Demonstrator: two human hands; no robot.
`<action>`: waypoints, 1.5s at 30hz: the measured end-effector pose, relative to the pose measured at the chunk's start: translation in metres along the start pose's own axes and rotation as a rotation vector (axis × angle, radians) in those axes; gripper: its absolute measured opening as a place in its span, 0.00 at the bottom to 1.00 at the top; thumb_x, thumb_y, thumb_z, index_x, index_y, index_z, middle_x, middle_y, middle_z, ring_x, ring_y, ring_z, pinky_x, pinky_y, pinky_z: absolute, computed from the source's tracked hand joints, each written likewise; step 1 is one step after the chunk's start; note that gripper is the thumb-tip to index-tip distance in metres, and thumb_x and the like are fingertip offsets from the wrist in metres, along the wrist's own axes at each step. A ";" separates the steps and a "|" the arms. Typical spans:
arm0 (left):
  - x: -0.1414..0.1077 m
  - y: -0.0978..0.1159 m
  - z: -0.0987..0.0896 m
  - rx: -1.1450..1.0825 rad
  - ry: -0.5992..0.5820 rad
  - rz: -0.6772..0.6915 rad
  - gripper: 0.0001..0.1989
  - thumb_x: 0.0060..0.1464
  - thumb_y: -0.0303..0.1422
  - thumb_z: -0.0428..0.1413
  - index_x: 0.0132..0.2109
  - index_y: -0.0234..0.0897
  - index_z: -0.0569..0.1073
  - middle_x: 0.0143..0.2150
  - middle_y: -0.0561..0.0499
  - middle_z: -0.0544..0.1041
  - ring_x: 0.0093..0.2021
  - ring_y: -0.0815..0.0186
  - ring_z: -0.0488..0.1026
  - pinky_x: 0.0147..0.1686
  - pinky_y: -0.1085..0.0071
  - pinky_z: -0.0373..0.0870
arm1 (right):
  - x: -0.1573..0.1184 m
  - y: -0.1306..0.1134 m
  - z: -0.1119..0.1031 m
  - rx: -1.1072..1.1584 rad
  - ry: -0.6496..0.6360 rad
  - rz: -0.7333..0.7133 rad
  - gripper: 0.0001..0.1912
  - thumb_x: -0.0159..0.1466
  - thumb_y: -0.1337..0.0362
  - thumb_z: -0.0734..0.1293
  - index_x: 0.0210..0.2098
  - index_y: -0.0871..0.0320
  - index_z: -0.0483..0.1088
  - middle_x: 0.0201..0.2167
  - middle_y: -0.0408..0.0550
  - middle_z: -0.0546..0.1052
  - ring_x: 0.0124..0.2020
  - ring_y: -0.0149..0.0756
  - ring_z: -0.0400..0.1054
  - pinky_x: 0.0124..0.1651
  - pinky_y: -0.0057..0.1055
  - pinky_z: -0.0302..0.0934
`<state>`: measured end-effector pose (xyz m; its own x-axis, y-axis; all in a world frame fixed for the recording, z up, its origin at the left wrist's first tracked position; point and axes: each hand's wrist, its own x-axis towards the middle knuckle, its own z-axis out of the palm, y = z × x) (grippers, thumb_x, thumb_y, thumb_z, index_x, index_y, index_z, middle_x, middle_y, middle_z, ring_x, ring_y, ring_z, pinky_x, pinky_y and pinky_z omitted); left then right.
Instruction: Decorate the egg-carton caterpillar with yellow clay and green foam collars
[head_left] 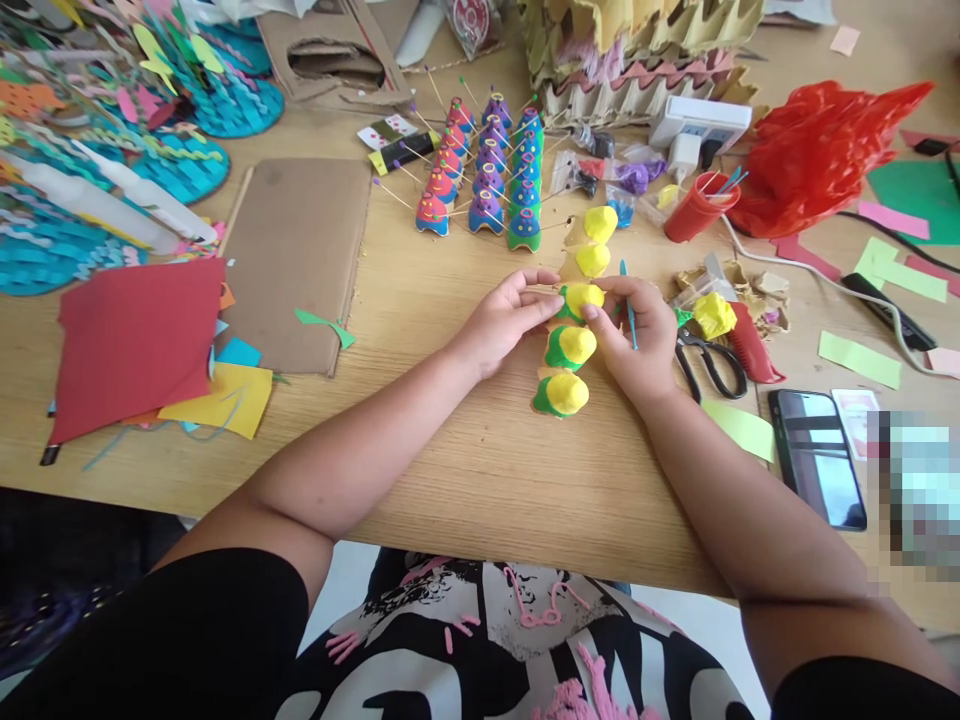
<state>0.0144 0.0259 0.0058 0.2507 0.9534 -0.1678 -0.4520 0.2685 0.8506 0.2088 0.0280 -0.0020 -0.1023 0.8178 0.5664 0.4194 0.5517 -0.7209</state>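
A strip of egg-carton cups (pixel 564 396) lies on the table in front of me, its bumps capped with yellow clay. The nearer bumps also have green clay on their left side; bare tan carton shows on the far ones. My left hand (pixel 504 318) pinches the left side of the middle bump, fingertips on the green clay. On the opposite side, my right hand (pixel 640 325) has its thumb and fingers pressed against the same bump's yellow clay. Beside the right fingers is a thin blue modelling tool (pixel 627 305), partly hidden by that hand.
Finished caterpillar-like carton strips (pixel 490 165) with toothpick feelers stand beyond my hands. At right are scissors (pixel 709 362), a yellow clay lump (pixel 714 315), a phone (pixel 817 458), a red cup (pixel 699 210) and a power strip (pixel 701 125). Cardboard (pixel 296 260) and red sheets (pixel 139 345) lie left.
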 end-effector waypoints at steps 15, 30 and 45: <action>-0.002 0.005 0.005 -0.188 0.085 -0.060 0.10 0.64 0.29 0.64 0.49 0.41 0.74 0.38 0.56 0.83 0.34 0.70 0.80 0.38 0.74 0.75 | -0.002 -0.001 -0.001 0.090 0.028 0.041 0.17 0.74 0.46 0.65 0.51 0.48 0.77 0.32 0.43 0.76 0.31 0.34 0.70 0.39 0.38 0.70; -0.003 0.008 -0.002 -0.292 0.144 -0.211 0.15 0.66 0.39 0.60 0.58 0.52 0.75 0.50 0.52 0.85 0.51 0.56 0.85 0.49 0.60 0.79 | -0.008 0.003 0.011 0.387 0.111 0.207 0.10 0.68 0.54 0.74 0.43 0.48 0.72 0.38 0.40 0.77 0.42 0.32 0.80 0.44 0.31 0.73; 0.003 -0.001 -0.008 -0.059 0.074 -0.084 0.14 0.63 0.47 0.63 0.52 0.50 0.76 0.50 0.51 0.85 0.60 0.51 0.81 0.50 0.57 0.78 | -0.019 -0.025 0.024 0.231 0.074 0.158 0.04 0.70 0.59 0.70 0.40 0.51 0.73 0.38 0.43 0.76 0.38 0.33 0.72 0.44 0.35 0.70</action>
<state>0.0090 0.0299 0.0006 0.2269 0.9340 -0.2758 -0.4823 0.3538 0.8014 0.1783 0.0028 -0.0042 0.0179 0.8870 0.4613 0.2076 0.4480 -0.8696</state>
